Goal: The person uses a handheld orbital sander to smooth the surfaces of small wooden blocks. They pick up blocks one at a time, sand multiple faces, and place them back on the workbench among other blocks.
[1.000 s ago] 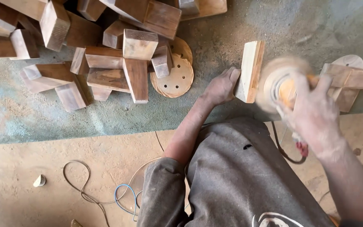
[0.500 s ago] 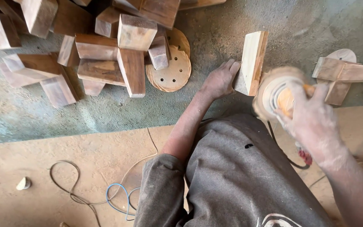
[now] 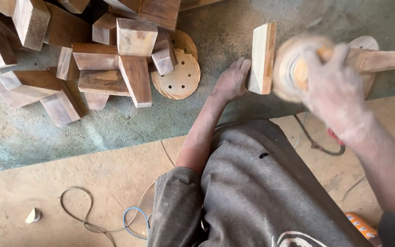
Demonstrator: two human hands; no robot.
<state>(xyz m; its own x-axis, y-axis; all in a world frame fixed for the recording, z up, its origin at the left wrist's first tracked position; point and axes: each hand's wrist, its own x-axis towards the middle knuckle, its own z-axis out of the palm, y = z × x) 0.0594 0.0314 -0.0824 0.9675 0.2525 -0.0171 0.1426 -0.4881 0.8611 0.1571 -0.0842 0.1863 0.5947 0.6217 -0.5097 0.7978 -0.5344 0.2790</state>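
Note:
My left hand point(image 3: 231, 82) presses against the left side of a pale wooden block point(image 3: 263, 57) that stands on edge on the dusty green floor. My right hand point(image 3: 332, 89) grips a round orbital sander point(image 3: 293, 66), blurred with motion, its disc against the block's right face. A long wooden piece point(image 3: 385, 59) lies behind my right hand. My grey-clothed knee point(image 3: 261, 192) fills the lower middle.
A heap of dark and light wood blocks point(image 3: 101, 59) lies at the upper left. Used round sanding discs point(image 3: 177, 75) with holes rest beside it. Cables point(image 3: 97, 219) curl on the sandy floor at the bottom left; the sander's cord point(image 3: 316, 144) trails right.
The view has shifted, so the block pile now sits lower and nearer. Both hands keep their hold; the sander stays against the block's right face.

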